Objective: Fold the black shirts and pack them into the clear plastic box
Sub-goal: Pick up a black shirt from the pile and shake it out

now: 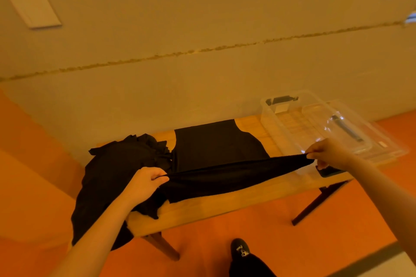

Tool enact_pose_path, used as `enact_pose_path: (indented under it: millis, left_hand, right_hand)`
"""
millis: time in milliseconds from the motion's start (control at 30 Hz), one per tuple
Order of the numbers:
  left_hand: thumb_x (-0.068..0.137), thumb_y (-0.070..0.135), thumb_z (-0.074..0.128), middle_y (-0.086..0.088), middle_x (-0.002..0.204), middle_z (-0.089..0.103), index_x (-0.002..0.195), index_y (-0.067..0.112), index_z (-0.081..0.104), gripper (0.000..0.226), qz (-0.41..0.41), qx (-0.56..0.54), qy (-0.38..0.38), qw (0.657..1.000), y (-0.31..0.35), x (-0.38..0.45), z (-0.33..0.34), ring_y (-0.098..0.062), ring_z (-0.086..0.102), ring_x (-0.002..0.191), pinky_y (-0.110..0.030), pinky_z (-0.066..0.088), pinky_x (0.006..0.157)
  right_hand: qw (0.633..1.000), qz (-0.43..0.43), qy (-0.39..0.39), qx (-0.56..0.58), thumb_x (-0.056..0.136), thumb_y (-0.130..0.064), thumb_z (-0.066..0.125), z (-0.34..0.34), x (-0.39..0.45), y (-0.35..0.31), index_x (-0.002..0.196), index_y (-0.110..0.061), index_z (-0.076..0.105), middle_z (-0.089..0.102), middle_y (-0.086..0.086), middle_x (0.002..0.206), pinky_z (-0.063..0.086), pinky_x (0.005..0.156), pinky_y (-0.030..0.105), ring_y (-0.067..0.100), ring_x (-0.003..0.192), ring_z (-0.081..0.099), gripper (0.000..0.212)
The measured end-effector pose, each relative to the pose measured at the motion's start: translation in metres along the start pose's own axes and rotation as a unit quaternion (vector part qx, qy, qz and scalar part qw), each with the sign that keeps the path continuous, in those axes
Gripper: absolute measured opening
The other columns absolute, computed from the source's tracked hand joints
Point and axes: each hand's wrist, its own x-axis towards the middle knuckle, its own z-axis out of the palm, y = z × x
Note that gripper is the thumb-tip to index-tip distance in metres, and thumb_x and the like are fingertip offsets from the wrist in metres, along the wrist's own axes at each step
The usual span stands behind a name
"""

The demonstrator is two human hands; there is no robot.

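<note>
- One black shirt (216, 150) is spread on the wooden table (202, 209); its near edge is pinched and lifted taut by the left hand (144, 183) and the right hand (327, 153).
- One heap of black shirts (117, 173) is draped over the table's left end.
- One clear plastic box (299, 123), its lid (360, 132) leaned on it, is set at the right.

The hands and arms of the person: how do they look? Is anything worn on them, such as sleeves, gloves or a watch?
Both arms are bare as far as the picture shows them: no sleeve is visible on either forearm. The left hand and the right hand wear no gloves. No watch, bracelet or ring can be seen on the wrists or fingers.
</note>
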Motion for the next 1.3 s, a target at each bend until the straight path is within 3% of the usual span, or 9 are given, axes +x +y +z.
enact_pose_path:
  millis: [400, 533, 633, 733, 867, 967, 1067, 1133, 1300]
  left_hand:
    - [0.09, 0.013, 0.059, 0.006, 0.074, 0.066, 0.073, 0.028, 0.065, 0.023, -0.031, -0.003, 0.049, 0.998, 0.013, -0.028, 0.033, 0.003, 0.06, 0.067, -0.012, 0.044, 0.06]
    - [0.09, 0.015, 0.059, -0.003, 0.069, 0.066, 0.076, 0.019, 0.067, 0.017, -0.044, 0.011, 0.033, 0.998, 0.014, -0.041, 0.045, -0.01, 0.062, 0.061, -0.022, 0.048, 0.059]
    - [0.091, 0.015, 0.058, 0.001, 0.06, 0.055, 0.074, 0.012, 0.066, 0.019, -0.051, 0.041, 0.004, 0.998, 0.011, -0.054, 0.054, -0.002, 0.048, 0.047, -0.017, 0.037, 0.05]
    - [0.09, 0.017, 0.059, -0.007, 0.062, 0.055, 0.077, 0.007, 0.067, 0.018, -0.051, 0.034, -0.019, 0.998, 0.003, -0.07, 0.06, -0.007, 0.047, 0.052, -0.018, 0.034, 0.054]
    - [0.088, 0.018, 0.062, 0.005, 0.051, 0.045, 0.063, 0.027, 0.062, 0.027, -0.038, 0.05, -0.06, 0.996, -0.004, -0.091, 0.063, -0.002, 0.039, 0.045, -0.02, 0.031, 0.053]
    - [0.088, 0.015, 0.063, 0.007, 0.045, 0.034, 0.043, 0.034, 0.046, 0.051, -0.017, 0.041, -0.086, 0.995, -0.011, -0.099, 0.062, -0.004, 0.031, 0.043, -0.023, 0.028, 0.053]
    - [0.088, 0.02, 0.062, 0.004, 0.053, 0.042, 0.057, 0.027, 0.06, 0.031, -0.03, 0.044, -0.079, 0.995, -0.017, -0.099, 0.058, -0.007, 0.04, 0.048, -0.022, 0.031, 0.053]
    - [0.089, 0.022, 0.061, -0.002, 0.056, 0.047, 0.071, 0.009, 0.064, 0.022, -0.033, 0.043, -0.06, 0.997, -0.013, -0.093, 0.053, -0.007, 0.044, 0.049, -0.019, 0.033, 0.052]
    - [0.09, 0.017, 0.059, 0.004, 0.053, 0.042, 0.06, 0.015, 0.054, 0.03, -0.009, 0.038, -0.021, 0.999, 0.006, -0.065, 0.037, -0.004, 0.038, 0.045, -0.015, 0.03, 0.052]
  right_hand:
    - [0.996, -0.035, -0.083, -0.026, 0.086, -0.003, 0.062, -0.015, 0.006, 0.019, 0.084, -0.011, 0.069, 0.064, 0.004, 0.052, 0.048, 0.047, 0.014, 0.005, 0.041, 0.058, 0.011]
    - [0.991, -0.046, -0.11, -0.052, 0.086, -0.003, 0.062, -0.014, 0.001, 0.028, 0.085, -0.011, 0.07, 0.065, 0.008, 0.053, 0.048, 0.048, 0.016, 0.006, 0.042, 0.058, 0.011]
    - [0.993, -0.041, -0.099, -0.043, 0.086, -0.004, 0.062, -0.01, -0.013, 0.036, 0.08, -0.016, 0.068, 0.064, 0.01, 0.055, 0.046, 0.047, 0.015, 0.005, 0.042, 0.057, 0.015]
    - [0.993, -0.04, -0.096, -0.047, 0.086, -0.004, 0.062, -0.002, -0.032, 0.041, 0.079, -0.015, 0.068, 0.065, 0.013, 0.059, 0.047, 0.048, 0.016, 0.007, 0.043, 0.057, 0.015]
    - [0.993, -0.031, -0.102, -0.056, 0.087, -0.005, 0.062, 0.007, -0.053, 0.048, 0.086, -0.012, 0.069, 0.065, 0.006, 0.052, 0.052, 0.055, 0.027, 0.015, 0.049, 0.062, 0.01]
    - [0.994, -0.028, -0.097, -0.049, 0.087, -0.006, 0.062, 0.008, -0.064, 0.048, 0.083, -0.017, 0.065, 0.064, 0.003, 0.05, 0.048, 0.049, 0.019, 0.011, 0.045, 0.06, 0.013]
    - [0.995, -0.024, -0.085, -0.036, 0.087, -0.004, 0.061, 0.006, -0.07, 0.045, 0.078, -0.019, 0.064, 0.064, 0.005, 0.05, 0.047, 0.047, 0.018, 0.011, 0.043, 0.06, 0.018]
    - [0.997, -0.025, -0.073, -0.029, 0.087, -0.003, 0.061, 0.003, -0.067, 0.041, 0.076, -0.018, 0.065, 0.063, 0.004, 0.049, 0.049, 0.048, 0.019, 0.01, 0.043, 0.059, 0.019]
    - [0.999, -0.031, -0.035, -0.019, 0.087, -0.002, 0.06, 0.002, -0.046, 0.026, 0.084, -0.008, 0.069, 0.066, 0.019, 0.061, 0.048, 0.047, 0.017, 0.012, 0.043, 0.057, 0.011]
